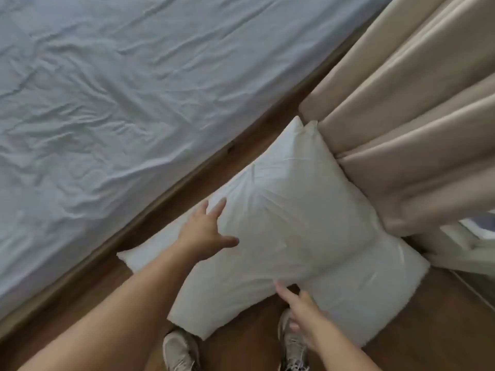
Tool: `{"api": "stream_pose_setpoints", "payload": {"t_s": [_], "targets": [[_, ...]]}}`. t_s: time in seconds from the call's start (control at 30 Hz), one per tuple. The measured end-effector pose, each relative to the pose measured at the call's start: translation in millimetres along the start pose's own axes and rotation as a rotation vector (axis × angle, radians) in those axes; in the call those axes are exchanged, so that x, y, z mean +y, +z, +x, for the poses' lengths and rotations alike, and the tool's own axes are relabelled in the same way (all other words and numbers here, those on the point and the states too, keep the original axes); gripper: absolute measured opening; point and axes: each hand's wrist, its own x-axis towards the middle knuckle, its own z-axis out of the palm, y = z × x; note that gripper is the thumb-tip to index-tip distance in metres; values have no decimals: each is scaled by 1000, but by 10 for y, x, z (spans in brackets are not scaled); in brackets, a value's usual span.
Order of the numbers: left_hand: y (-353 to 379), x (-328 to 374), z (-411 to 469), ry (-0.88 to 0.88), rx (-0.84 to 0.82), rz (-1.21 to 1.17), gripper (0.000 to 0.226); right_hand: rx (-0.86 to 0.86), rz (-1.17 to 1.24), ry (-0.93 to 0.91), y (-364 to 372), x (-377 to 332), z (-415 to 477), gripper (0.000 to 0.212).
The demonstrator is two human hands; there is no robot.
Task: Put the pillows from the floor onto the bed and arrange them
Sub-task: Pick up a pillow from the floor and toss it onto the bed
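Note:
Two white pillows lie stacked on the wooden floor between the bed and the curtain. The top pillow (289,218) lies across the lower pillow (375,298), which shows at the bottom right and far left. My left hand (207,231) is spread open at the top pillow's left edge, fingers apart, touching or just above it. My right hand (300,306) reaches to the pillow's near edge with fingers extended, holding nothing. The bed (107,103), covered with a wrinkled pale blue sheet, fills the upper left.
Beige curtains (415,116) hang at the right, touching the pillows' far side. A wooden bed frame edge (160,199) runs diagonally beside a narrow strip of floor. My two shoes (179,352) stand at the bottom, just below the pillows.

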Motion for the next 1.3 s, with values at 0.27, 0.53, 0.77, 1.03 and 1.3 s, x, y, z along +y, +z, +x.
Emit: {"api": "stream_pose_setpoints", "payload": {"t_s": [0.27, 0.53, 0.77, 1.03, 1.3], "targets": [[703, -443, 1142, 77, 31, 99, 99, 198, 522, -136, 553, 179, 1287, 76], [-23, -182, 432, 237, 194, -1, 19, 582, 444, -196, 1009, -123, 317, 17], [-2917, 246, -281, 262, 509, 81, 32, 431, 333, -488, 2079, -1963, -1770, 22], [-6359, -93, -1119, 161, 891, 102, 60, -369, 131, -749, 4273, -4523, -3938, 36], [-5990, -756, -1272, 7, 760, 41, 58, -272, -15, -568, 4211, -3986, -3734, 26]]}}
